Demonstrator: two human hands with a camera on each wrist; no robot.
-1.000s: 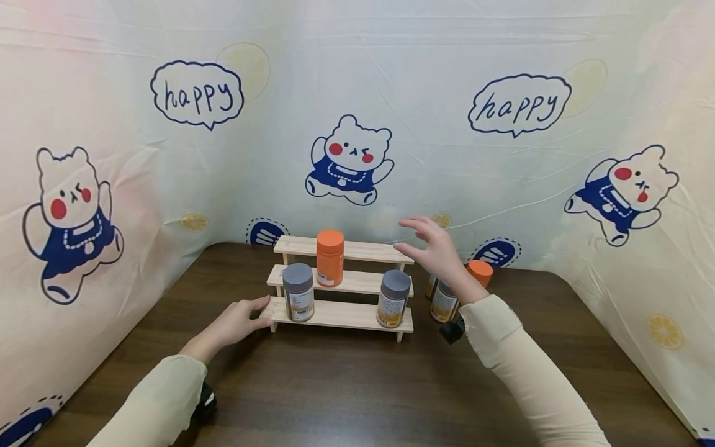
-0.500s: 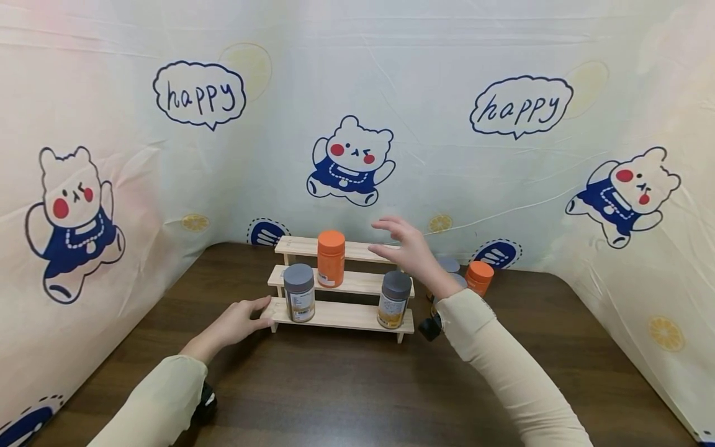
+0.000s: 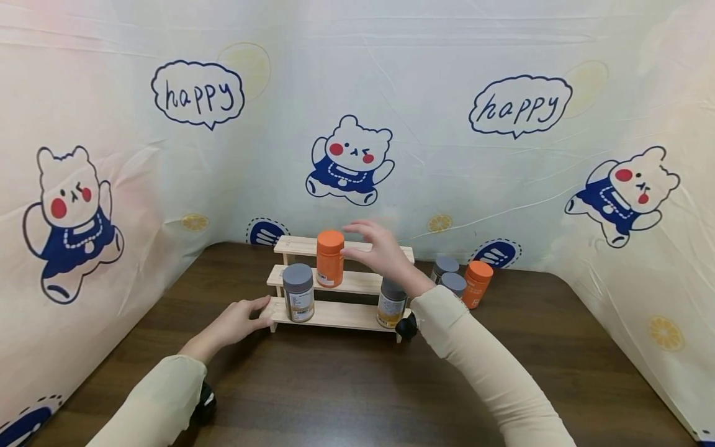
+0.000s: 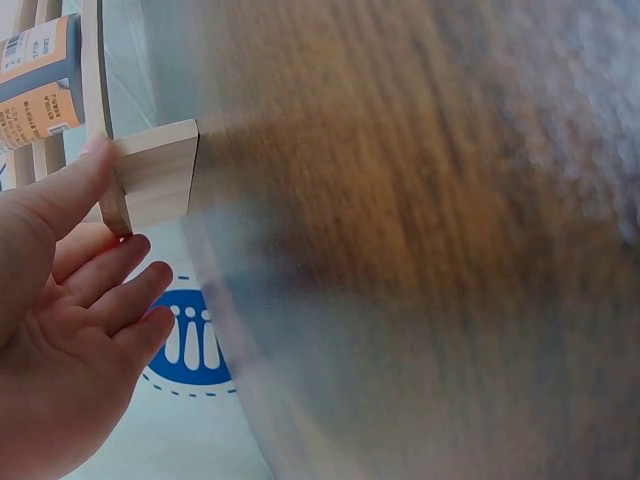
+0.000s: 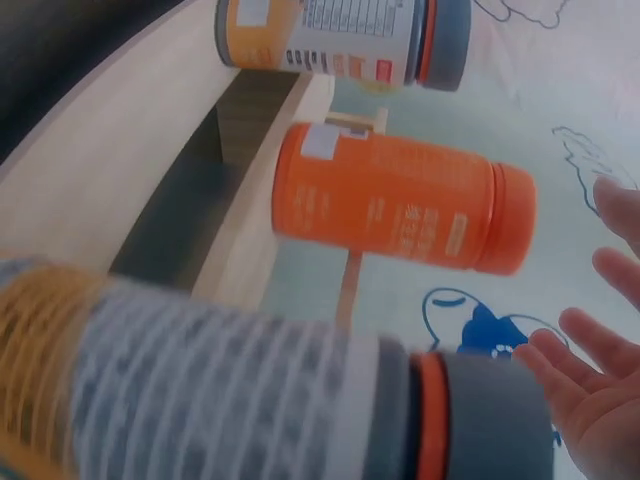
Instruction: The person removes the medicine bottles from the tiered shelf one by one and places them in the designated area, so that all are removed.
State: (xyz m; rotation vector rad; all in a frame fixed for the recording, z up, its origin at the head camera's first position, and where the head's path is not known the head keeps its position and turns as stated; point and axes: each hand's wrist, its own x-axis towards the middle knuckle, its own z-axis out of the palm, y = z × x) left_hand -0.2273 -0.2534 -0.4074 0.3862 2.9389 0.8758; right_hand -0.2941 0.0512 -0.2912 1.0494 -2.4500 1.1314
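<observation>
A three-tier wooden shelf stand (image 3: 346, 316) sits mid-table. My left hand (image 3: 237, 321) pinches the left end of its lowest board, the thumb on top and a finger beneath, as the left wrist view shows. An orange jar (image 3: 330, 264) stands upright on the middle tier. Right beside its lid is my right hand (image 3: 384, 251), fingers spread and holding nothing; the right wrist view shows a gap between fingers and jar. On the lowest tier stand a grey-lidded jar (image 3: 298, 297) at left and another grey-lidded jar (image 3: 390, 308) at right, partly behind my right wrist.
To the right of the stand, two grey-lidded jars (image 3: 445, 266) and an orange jar (image 3: 477, 284) stand on the brown table (image 3: 313, 397). A printed cloth (image 3: 436, 180) hangs behind and along both sides.
My right hand has moved left across the stand, from its right end to beside the orange jar. The jars at right show more fully now. The left hand has stayed put.
</observation>
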